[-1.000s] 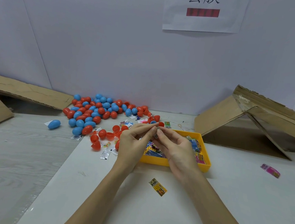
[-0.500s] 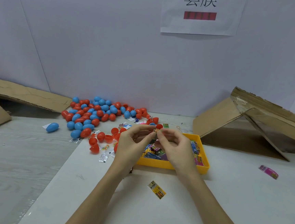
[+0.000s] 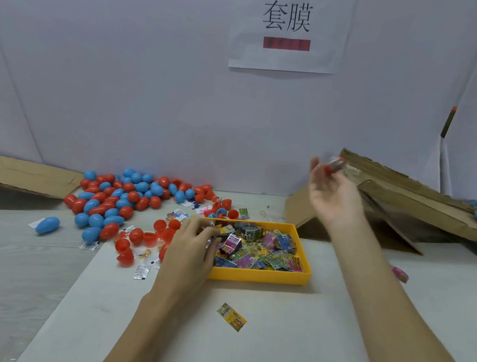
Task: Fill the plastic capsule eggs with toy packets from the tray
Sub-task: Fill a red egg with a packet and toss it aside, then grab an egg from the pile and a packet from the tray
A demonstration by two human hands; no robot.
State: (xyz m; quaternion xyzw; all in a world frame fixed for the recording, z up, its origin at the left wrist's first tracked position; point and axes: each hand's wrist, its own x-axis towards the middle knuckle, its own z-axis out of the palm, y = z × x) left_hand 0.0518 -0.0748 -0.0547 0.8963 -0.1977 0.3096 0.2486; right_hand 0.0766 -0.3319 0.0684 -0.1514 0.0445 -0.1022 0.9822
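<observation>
Head view: I log the unfilled egg pile [image 3: 131, 200] as large, far left. The tray [image 3: 257, 276] holds many packets [image 3: 257, 249]. My right hand [image 3: 332, 195] grasps a blurred egg [image 3: 333, 165] aloft; my left hand [image 3: 191, 249] pinches among packets.

The tray [image 3: 257, 276] of packets [image 3: 257, 249] sits mid-tabletop [image 3: 288, 352]; the egg pile [image 3: 126, 197] lies behind-left, one loose packet [image 3: 231, 320] in front.
</observation>
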